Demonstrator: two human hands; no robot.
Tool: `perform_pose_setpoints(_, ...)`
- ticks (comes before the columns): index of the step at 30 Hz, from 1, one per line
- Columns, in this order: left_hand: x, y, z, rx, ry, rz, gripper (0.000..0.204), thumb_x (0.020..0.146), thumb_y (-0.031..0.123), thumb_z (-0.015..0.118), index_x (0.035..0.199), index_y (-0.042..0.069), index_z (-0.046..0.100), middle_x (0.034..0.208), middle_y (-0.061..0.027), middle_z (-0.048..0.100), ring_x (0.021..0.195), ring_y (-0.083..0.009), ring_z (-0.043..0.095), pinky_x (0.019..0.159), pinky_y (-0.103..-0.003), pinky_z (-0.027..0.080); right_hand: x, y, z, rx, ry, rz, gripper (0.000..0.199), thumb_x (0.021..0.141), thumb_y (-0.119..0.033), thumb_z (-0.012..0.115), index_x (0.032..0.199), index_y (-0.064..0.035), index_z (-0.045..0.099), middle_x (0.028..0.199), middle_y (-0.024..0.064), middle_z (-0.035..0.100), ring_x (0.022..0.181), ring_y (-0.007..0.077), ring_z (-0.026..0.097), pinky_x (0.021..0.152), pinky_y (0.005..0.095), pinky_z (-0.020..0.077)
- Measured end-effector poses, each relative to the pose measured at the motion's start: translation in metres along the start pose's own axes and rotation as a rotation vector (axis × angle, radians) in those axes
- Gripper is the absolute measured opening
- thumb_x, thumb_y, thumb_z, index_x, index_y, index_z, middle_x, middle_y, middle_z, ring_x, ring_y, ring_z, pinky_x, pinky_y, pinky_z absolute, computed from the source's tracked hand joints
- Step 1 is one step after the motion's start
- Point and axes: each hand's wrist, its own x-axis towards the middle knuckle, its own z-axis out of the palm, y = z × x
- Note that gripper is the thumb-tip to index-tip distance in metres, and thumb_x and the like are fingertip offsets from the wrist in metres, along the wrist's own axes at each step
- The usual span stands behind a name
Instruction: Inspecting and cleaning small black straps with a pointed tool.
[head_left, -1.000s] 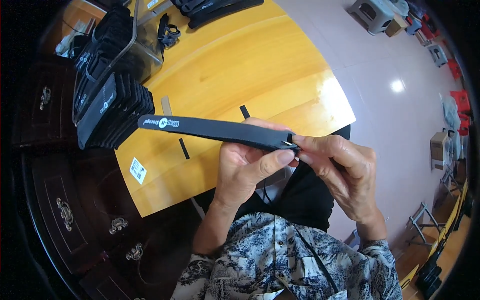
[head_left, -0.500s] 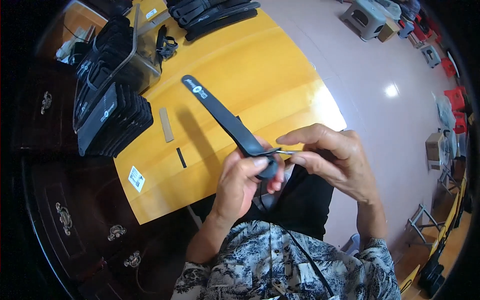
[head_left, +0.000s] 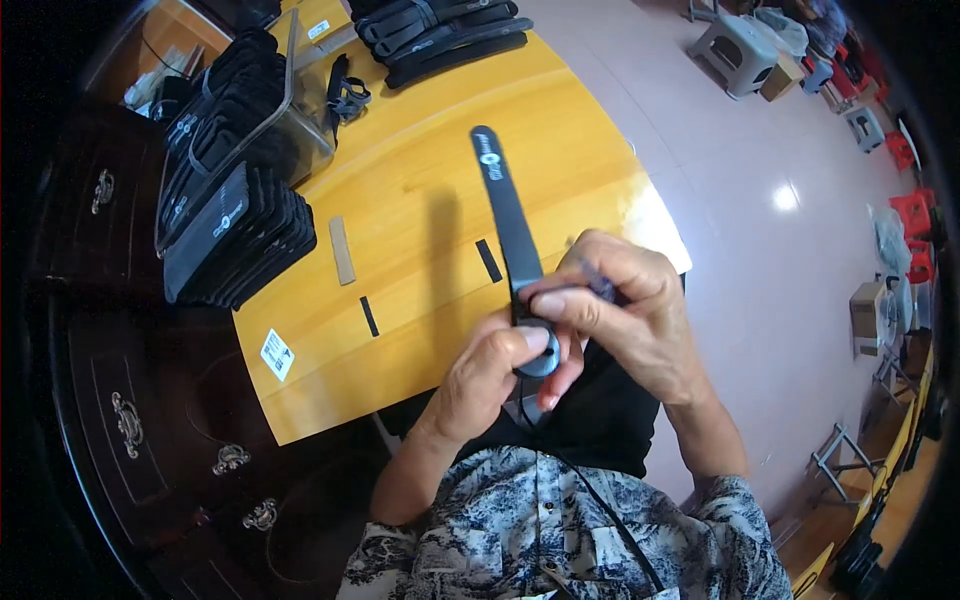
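Note:
My left hand (head_left: 485, 375) is closed on the lower end of a long black strap (head_left: 515, 225), its thumb pressing on a rounded, curled part. The strap stands up and away from me, its rounded far tip bearing a white print. My right hand (head_left: 640, 315) is pinched against the strap just above the left thumb. Between its fingers is a slim tool (head_left: 600, 282), blurred by motion; its tip is hidden. On the table past the hands lie a short black strip (head_left: 488, 261), another black strip (head_left: 370, 317) and a tan strip (head_left: 342, 250).
On the yellow wooden table (head_left: 420, 160), a stack of black straps (head_left: 225, 245) stands at the left beside a clear bin (head_left: 315, 150) full of them. More straps (head_left: 450, 35) lie at the back. A white label (head_left: 277, 355) sits near the left edge. Stools (head_left: 735, 55) stand on the floor.
The strap has swung from leaning left to nearly straight away from me. My right hand has moved left onto the strap, hiding the tool's metal tip. One black strip is now uncovered.

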Motion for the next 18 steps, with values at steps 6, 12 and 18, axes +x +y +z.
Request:
perform_pose_setpoints(6, -0.046, -0.002, 0.008, 0.060, -0.129, -0.089, 0.028, 0.087, 0.031, 0.043, 0.083, 0.004, 0.049, 0.070, -0.0056, 0.049, 0.059, -0.0117, 0.046, 0.060, -0.025, 0.039, 0.110, 0.008, -0.113, -0.192, 0.559, -0.184, 0.032, 0.079, -0.038, 0.070, 0.090, -0.0080, 0.066, 0.068, -0.0014, 0.052, 0.057, 0.0082, 0.040, 0.051, 0.0229, 0.0339)
perform_pose_setpoints(12, -0.096, -0.006, -0.017, -0.032, 0.024, -0.055, 0.026, 0.085, 0.025, 0.045, 0.089, -0.001, 0.049, 0.074, -0.0107, 0.050, 0.069, -0.0157, 0.049, 0.069, -0.030, 0.039, 0.124, -0.011, -0.289, -0.204, 1.122, -0.242, 0.028, 0.077, -0.029, 0.074, 0.089, -0.0051, 0.066, 0.067, -0.0015, 0.055, 0.056, 0.0060, 0.042, 0.048, 0.0206, 0.0322)
perform_pose_setpoints(18, -0.060, -0.017, -0.033, -0.071, 0.180, 0.003, 0.031, 0.084, 0.024, 0.050, 0.101, -0.001, 0.047, 0.080, -0.0115, 0.051, 0.066, -0.0152, 0.048, 0.062, -0.028, 0.041, 0.123, 0.013, -0.203, -1.003, 1.069, -0.607, 0.020, 0.082, -0.024, 0.067, 0.085, -0.0037, 0.064, 0.070, 0.0072, 0.064, 0.059, 0.0115, 0.055, 0.058, 0.0266, 0.0444)
